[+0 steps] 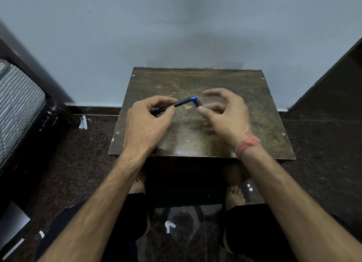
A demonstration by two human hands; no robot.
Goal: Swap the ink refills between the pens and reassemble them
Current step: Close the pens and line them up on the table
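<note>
Over the small wooden table [195,144], your left hand [148,122] grips a dark pen [179,104]; your blurred right hand [223,112] pinches its cap [197,103]. Keep the pen steady.

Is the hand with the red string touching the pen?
Cannot tell. In the head view the right hand is motion-blurred beside the blue tip of the pen, which the left hand grips; a small dark piece sits at its fingertips, hiding any contact.

Dark pen [177,104] in left hand [148,122], blurred right hand [223,112] beside its blue tip.
</note>
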